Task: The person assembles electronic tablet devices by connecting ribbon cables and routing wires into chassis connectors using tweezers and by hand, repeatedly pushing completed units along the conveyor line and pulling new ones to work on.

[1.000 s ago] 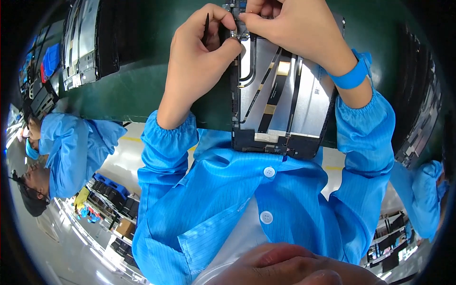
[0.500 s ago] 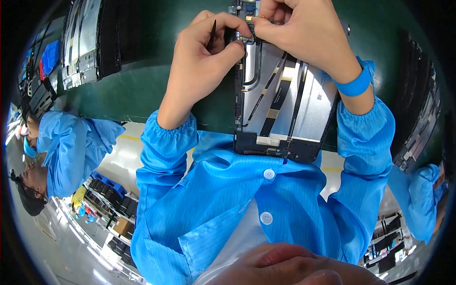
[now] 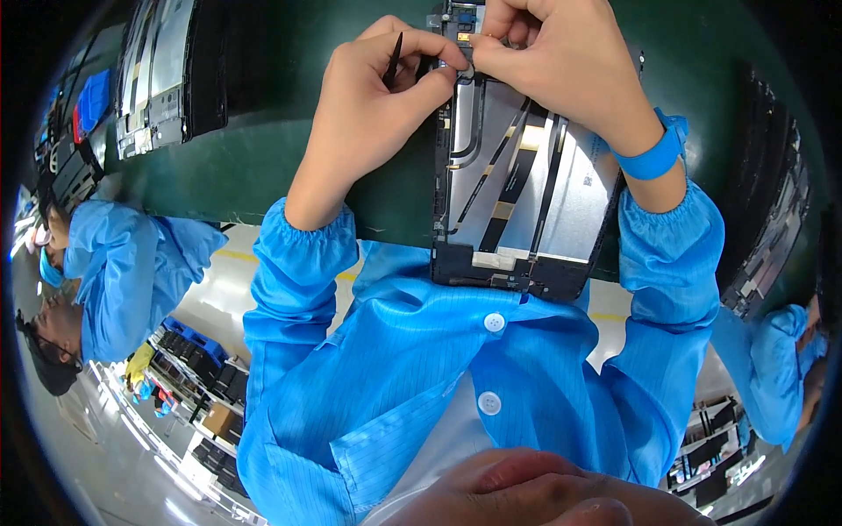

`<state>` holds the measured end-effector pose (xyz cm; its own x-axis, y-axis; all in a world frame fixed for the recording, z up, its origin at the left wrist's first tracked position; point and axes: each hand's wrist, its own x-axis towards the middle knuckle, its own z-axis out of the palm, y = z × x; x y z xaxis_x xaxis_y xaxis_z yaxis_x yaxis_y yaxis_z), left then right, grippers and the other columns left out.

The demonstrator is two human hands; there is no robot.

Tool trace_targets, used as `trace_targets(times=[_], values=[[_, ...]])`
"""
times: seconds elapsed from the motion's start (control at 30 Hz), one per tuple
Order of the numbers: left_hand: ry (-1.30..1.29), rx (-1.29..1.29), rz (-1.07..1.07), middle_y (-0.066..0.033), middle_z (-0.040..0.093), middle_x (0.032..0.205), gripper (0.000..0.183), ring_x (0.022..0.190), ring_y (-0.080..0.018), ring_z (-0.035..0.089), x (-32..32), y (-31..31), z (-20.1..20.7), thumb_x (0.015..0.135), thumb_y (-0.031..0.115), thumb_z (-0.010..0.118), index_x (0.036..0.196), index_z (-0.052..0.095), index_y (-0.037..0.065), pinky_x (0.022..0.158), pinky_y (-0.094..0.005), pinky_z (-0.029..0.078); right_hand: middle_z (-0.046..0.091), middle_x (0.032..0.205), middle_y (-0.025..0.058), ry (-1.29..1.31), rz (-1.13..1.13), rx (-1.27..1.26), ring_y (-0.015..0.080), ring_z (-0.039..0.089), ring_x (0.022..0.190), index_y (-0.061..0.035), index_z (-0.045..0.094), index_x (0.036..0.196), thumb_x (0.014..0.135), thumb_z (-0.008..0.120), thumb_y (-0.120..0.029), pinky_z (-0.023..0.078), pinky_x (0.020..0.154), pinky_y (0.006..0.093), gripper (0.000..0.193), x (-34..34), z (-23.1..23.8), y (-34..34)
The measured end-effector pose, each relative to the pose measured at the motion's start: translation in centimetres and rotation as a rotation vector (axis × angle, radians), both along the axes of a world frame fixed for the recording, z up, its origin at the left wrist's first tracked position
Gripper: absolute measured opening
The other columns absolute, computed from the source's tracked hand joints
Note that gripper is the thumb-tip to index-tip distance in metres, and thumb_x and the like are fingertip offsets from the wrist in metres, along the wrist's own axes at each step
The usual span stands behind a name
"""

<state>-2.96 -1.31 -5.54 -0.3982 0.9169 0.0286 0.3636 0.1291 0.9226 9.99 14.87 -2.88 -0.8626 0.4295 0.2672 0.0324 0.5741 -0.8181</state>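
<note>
Silver-backed panel (image 3: 526, 193) beneath right hand (image 3: 561, 63) and left hand (image 3: 381, 101) with black tool (image 3: 395, 58)

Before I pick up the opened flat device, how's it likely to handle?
The opened device probably moves as one stiff slab, given its flat, framed build. Its wide dark ribbon cable looks thin and exposed, so it might snag or crease.
</note>
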Motion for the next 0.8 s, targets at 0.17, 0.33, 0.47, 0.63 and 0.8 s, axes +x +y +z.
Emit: trace_targets(times=[0.17,0.33,0.47,0.63,0.8], values=[[0.065,-0.005,-0.065,0.0024,0.047,0.078,0.014,0.064,-0.0062,0.041,-0.4,0.1,0.1,0.083,0.008,0.074,0.096,0.076,0.003,0.057,-0.0229,0.034,0.054,0.062,0.0141,-0.014,-0.013,-0.034,0.0281,0.056,0.053,0.0012,0.055,0.061,0.066,0.068,-0.004,0.042,0.049,0.0362,0.015,0.1,0.1,0.0],[0.042,-0.030,-0.083,0.0021,0.048,0.078,0.014,0.065,-0.0060,0.041,-0.7,0.2,0.4,0.085,0.009,0.075,0.097,0.075,0.002,0.057,-0.0232,0.034,0.054,0.062,0.0140,0.003,-0.003,-0.026,0.0284,0.056,0.053,0.0008,0.055,0.062,0.065,0.069,-0.004,0.042,0.050,0.0364,0.015,0.1,-0.1,0.0],[0.037,-0.039,-0.099,0.0015,0.050,0.078,0.015,0.066,-0.0066,0.042,-0.9,0.2,0.3,0.085,0.010,0.075,0.098,0.075,0.002,0.057,-0.0238,0.035,0.054,0.062,0.0138,0.006,0.001,-0.042,0.0285,0.057,0.054,0.0007,0.055,0.062,0.065,0.069,-0.004,0.042,0.050,0.0367,0.015,0.1,0.0,0.0],[0.069,-0.004,-0.126,0.0014,0.049,0.077,0.016,0.065,-0.0079,0.041,-1.3,0.4,-0.4,0.082,0.010,0.076,0.097,0.074,0.003,0.056,-0.0242,0.034,0.055,0.062,0.0133,0.005,-0.001,-0.001,0.0262,0.057,0.054,0.0010,0.056,0.063,0.066,0.070,-0.004,0.043,0.050,0.0354,0.015,0.0,0.2,-0.1],[0.013,0.082,-0.135,0.0010,0.047,0.076,0.017,0.065,-0.0087,0.043,-1.0,0.7,-0.5,0.079,0.009,0.076,0.095,0.072,0.005,0.055,-0.0253,0.035,0.062,0.072,0.0070,-0.089,0.039,-0.136,0.0139,0.059,0.060,0.0010,0.063,0.075,0.074,0.076,-0.004,0.046,0.053,0.0273,0.013,0.6,0.9,0.0]])
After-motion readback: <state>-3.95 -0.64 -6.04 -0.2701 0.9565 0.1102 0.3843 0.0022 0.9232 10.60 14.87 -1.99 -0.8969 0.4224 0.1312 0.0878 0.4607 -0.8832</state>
